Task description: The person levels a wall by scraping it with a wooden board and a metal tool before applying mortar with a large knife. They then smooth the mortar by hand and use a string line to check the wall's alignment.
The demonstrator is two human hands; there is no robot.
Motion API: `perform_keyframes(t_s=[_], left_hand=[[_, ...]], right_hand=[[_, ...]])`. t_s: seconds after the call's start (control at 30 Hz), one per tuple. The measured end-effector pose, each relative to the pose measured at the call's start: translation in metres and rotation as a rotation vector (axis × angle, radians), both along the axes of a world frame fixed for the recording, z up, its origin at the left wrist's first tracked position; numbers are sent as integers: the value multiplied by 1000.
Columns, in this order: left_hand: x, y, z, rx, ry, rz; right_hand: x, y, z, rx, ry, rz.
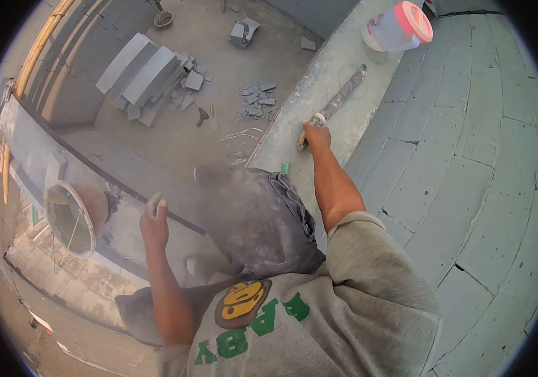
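Note:
My right hand is wrapped around the worn, taped handle of a hand saw. Its long, dusty blade points away from me along the top of a concrete ledge. On the other side of my body, my left hand is raised over the lower slab, fingers loosely bent and apart, with nothing visible in it. Left of that hand, a dusty bucket with a cord lies tilted at the slab's edge. A plastic jug with a pink lid stands at the ledge's far end.
A grey block wall rises along my right. Down on the floor are stacked blocks, broken pieces and a dark hand tool. Bamboo poles stand at the upper left, beyond the slab edge.

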State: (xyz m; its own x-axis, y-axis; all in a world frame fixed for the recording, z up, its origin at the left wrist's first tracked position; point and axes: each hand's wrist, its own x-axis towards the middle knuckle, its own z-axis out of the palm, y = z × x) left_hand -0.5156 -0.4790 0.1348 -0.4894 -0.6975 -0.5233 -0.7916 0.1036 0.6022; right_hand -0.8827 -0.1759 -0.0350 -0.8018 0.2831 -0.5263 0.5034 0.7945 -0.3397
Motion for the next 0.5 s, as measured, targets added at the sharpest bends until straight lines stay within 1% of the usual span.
perform_keyframes(t_s=[0.03,0.1,0.13,0.17,0.2,0.23,0.27,0.3,0.33,0.4,0.43,0.5], left_hand=[[-6,4,9,63,4,-1],[-14,13,29,72,8,-39],[-16,17,35,89,14,-79],[-13,18,34,62,8,-100],[-16,17,33,62,21,-96],[-18,16,31,28,18,-70],[-20,14,28,-4,12,-44],[-25,11,24,19,45,5],[-34,9,25,21,43,8],[-53,12,34,-2,131,45],[-56,16,36,-2,119,44],[-65,21,40,77,240,61]], right_hand=[[2,5,-12,-8,-6,4],[4,18,-22,-396,-10,-223],[4,14,-3,-400,0,-215],[8,13,18,-469,-34,-297],[12,12,33,-537,-68,-380],[14,14,36,-536,-56,-376],[18,17,39,-524,39,-387],[24,20,39,-510,128,-399],[30,17,54,-508,127,-397],[42,10,92,-473,197,-210],[48,11,100,-472,186,-215],[47,4,113,-348,246,125]])
